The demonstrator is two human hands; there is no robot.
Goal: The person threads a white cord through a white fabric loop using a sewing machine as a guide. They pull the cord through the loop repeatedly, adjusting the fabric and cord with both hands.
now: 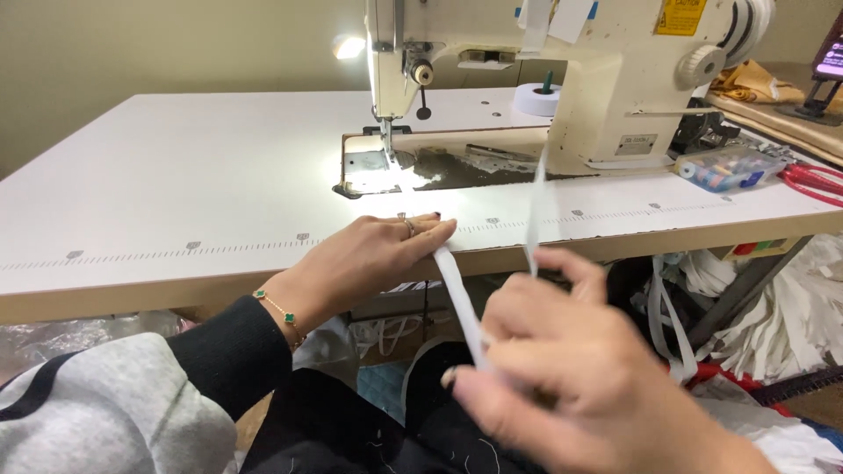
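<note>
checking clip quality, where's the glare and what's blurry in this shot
Head view: the machine lamp blows out the needle plate and the tape next to it; the right hand, close to the lens, is smeared with blur; the left hand on the table edge is fairly sharp; the far table looks evenly lit.

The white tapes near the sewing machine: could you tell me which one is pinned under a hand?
The wider tape, pressed to the table edge by the left hand. The thinner tape hangs free from the machine to the right hand.
</note>
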